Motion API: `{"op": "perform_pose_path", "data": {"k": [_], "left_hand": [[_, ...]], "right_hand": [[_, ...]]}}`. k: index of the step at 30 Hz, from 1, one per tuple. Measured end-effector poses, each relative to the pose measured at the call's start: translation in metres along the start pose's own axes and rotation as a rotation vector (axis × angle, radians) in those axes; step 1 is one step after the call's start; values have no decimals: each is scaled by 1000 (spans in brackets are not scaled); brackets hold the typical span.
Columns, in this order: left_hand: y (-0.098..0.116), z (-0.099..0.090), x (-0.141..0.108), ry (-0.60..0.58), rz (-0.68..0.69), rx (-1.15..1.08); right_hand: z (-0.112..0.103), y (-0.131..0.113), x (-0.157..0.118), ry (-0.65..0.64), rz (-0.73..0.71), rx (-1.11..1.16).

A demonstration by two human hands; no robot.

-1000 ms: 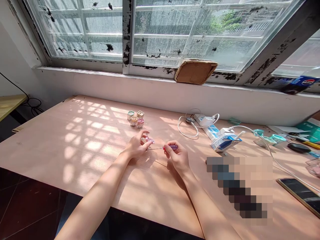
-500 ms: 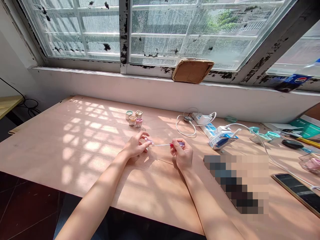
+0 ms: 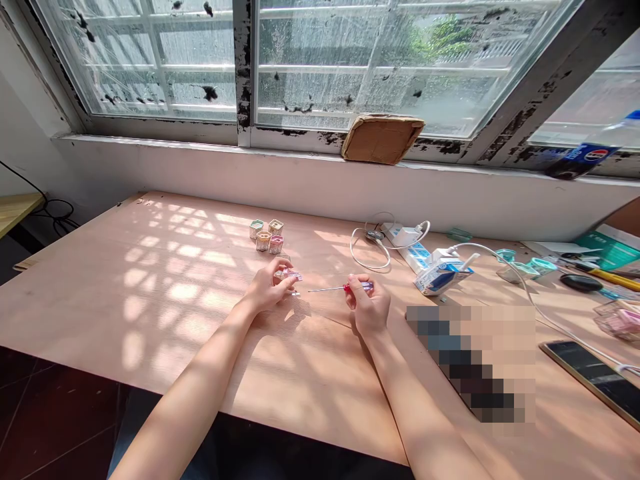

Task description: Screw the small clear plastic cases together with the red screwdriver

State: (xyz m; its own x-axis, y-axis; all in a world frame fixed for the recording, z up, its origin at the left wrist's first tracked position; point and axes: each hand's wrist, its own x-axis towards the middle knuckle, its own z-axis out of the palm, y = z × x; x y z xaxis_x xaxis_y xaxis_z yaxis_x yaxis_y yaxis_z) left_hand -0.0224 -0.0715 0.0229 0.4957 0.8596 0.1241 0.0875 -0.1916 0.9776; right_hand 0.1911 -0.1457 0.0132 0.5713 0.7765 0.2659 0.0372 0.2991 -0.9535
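Note:
My left hand is closed on a small pinkish, see-through plastic piece, held just above the table. The fingers cover part of it, so its full shape is hidden. My right hand grips a screwdriver by its red and purple handle. Its thin metal shaft points left, with the tip a short way from the plastic piece and not touching it. Beyond my left hand stands a cluster of several small hexagonal pots, with green, tan, orange and pink tops.
A white power strip with plugs and cables lies at the back right, beside a blue and white carton. Farther right are teal plastic pieces, a black mouse and a phone. A cola bottle leans on the sill.
The screwdriver has drawn back to the right, and the gap between its tip and the plastic piece has opened. My left hand has turned the plastic piece and shifted it slightly left.

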Motion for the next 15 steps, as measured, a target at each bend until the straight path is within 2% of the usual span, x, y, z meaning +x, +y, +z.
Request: {"op": "perform_pose_path", "data": {"k": [6, 15], "left_hand": [[-3, 0, -1, -32, -43, 74], [-8, 2, 0, -78, -19, 98]], "right_hand": [[2, 1, -6, -89, -82, -135], [2, 3, -6, -107, -97, -162]]}}
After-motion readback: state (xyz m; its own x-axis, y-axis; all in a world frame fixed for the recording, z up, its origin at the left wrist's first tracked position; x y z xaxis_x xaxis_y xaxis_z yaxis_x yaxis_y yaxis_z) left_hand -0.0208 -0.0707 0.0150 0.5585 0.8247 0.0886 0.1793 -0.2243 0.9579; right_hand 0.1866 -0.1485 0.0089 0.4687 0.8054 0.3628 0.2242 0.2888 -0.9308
